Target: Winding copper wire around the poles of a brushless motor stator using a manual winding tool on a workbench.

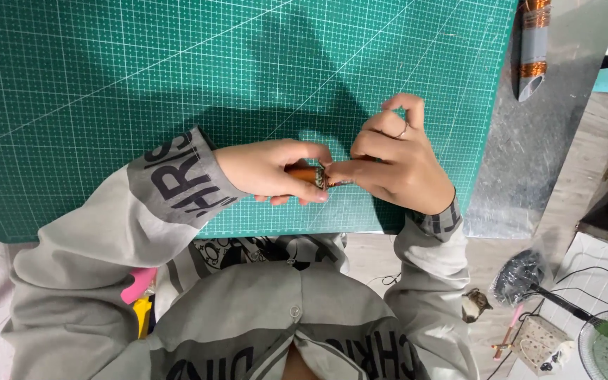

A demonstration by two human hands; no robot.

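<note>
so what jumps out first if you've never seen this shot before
The big green cutting mat fills most of the view. Near its lower edge the left hand and right hand meet on a small copper-coloured coil. At the top right, a grey tube wound with copper wire lies on a metal sheet.

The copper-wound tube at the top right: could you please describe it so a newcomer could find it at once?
Start from the green cutting mat and go past its right edge onto the grey metal sheet. There lies a grey tube. It alone there wears bands of orange copper wire.
</note>
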